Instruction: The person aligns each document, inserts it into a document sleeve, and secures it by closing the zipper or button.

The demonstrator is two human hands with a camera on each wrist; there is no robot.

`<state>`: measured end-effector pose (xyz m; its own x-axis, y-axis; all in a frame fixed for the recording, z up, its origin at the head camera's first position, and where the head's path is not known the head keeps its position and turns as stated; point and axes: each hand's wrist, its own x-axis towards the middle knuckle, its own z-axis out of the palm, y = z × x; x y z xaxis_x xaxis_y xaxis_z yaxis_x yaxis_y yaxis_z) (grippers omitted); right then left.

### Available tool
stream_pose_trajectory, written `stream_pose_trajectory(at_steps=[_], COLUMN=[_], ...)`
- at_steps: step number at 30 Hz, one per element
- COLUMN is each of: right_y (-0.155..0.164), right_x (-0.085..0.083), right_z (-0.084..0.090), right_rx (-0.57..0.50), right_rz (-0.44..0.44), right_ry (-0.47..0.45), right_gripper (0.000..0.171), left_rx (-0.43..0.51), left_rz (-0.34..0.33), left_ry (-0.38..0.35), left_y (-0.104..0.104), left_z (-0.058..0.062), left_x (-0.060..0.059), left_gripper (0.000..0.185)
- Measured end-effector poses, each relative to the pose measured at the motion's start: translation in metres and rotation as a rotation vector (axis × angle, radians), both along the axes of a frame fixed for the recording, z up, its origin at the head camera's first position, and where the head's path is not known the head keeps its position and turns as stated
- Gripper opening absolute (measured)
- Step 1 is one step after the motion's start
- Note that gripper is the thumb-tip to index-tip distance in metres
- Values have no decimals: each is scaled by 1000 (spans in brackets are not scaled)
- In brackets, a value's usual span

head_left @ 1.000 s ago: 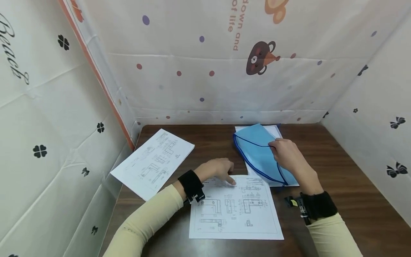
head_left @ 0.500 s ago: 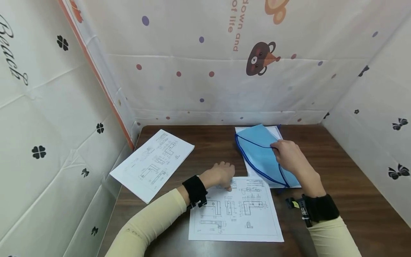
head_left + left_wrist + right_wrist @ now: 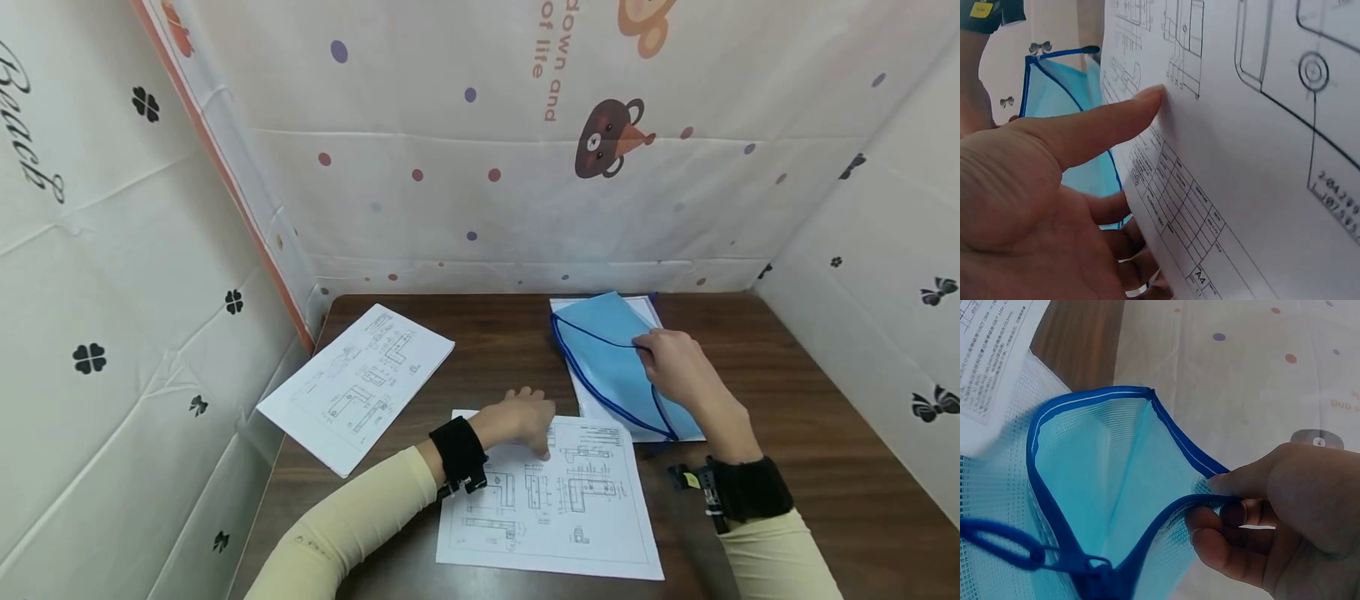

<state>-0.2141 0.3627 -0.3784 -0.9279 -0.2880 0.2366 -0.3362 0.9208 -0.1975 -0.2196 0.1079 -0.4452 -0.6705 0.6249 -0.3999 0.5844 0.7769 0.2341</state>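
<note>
White paper, a sheet of technical drawings (image 3: 551,500), lies on the near part of the dark wooden bench (image 3: 810,433). On its far left corner is the left hand (image 3: 521,419), whose fingers (image 3: 1094,128) pinch that edge, thumb on the printed face and the others curled beneath. Just beyond and to the right, the right hand (image 3: 675,367) pinches the open rim of a blue mesh zip pouch (image 3: 611,362), holding its mouth apart. Farther left, a second drawing sheet (image 3: 356,383) lies apart by the curtain wall (image 3: 480,167).
</note>
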Motion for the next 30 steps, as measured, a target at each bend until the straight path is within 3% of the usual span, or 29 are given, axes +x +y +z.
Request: stream_pose_trajectory(at_steps=[5,11,13,16,20,24,30], right_y=[-1,-2,-3,-3,-1,2,5], right_x=[-1,-1,-1,0,1,0,1], right_z=[0,-2,-3,-3,-3,-4,-6], right_rx=[-12,-25,-29,-36,-36,-39,-57], right_rz=[5,2,0,-11,-23,-8,6], right_ry=[4,-4,-6,-8,10,40,44], right_gripper=[18,18,18,19,19,18,20], left_rx=[55,93,125,225,390,540,761], left_rz=[-27,-45,-47,-48,-47,-13,119], left_ry=[-50,-49,-84,-154,-233,-310,-493], left_y=[-9,-33,-44,-64,-89,-113,-146], left_z=[4,17,22,29,35,35,23], left_x=[-8,-21,-27,-40,-57,-70,-80], left_gripper=[52,51,51,44,21,16,22])
